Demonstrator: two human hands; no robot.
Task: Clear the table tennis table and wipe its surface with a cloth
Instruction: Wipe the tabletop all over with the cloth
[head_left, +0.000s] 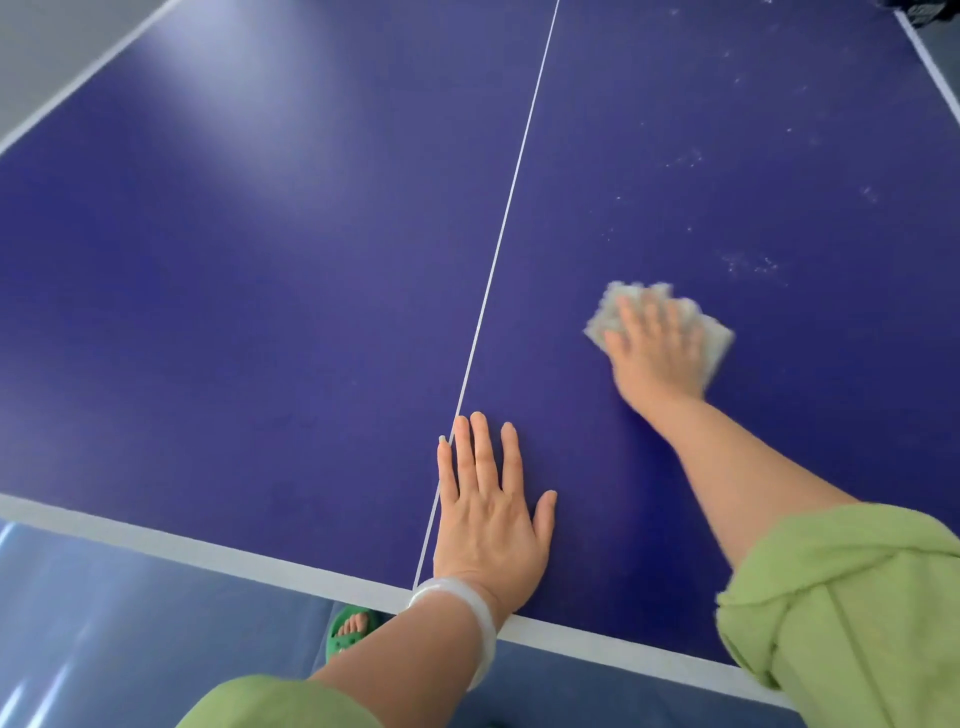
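Two hands in view, both on the blue bench (260, 286). Nearest: both forearms enter from the bottom edge, their rolled green sleeves (852, 613) cut off by the frame. Below the near white edge band (208, 553), a foot in a green sandal (349, 631) shows on the floor, partly hidden by the left forearm. A pale translucent bangle (470, 618) sits on the left wrist. Next, the left hand (488, 514) lies palm down just inside the near edge, fingers straight and close together, holding nothing. Its little-finger side overlaps the thin white centre line (511, 197) and hides a short run of it.

Farther out, right of that line, the right hand (655, 349) presses flat on top of the cloth (612, 310), fingers extended and spread, pointing toward the far end. Both are blurred; I cannot make out finger detail or weave. The cloth is a pale folded pad lying flat on the bench's right half, mostly covered by the hand, with only its margins showing. Its long axis, as far as I can read it, runs crosswise to the fingers, upper left to lower right.

Beyond: pale specks (748, 262) scattered over the right half. A dark object (930, 8) at the top right corner is cut off and not identifiable.
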